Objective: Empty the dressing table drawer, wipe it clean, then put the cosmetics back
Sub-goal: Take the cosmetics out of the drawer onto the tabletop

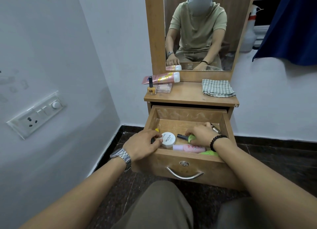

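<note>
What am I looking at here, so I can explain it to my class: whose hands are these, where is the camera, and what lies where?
There is no machine. A person wears one camera on the head, looking down at both bare hands; the mirror shows that person's reflection. The drawer is pulled open. The left hand grips a white nail polish jar in it. The right hand closes on a green nail polish bottle. A pink bottle lies near the drawer's front. On the tabletop are a pink tube, an orange nail polish bottle, a small clear case and a folded checked cloth.
</note>
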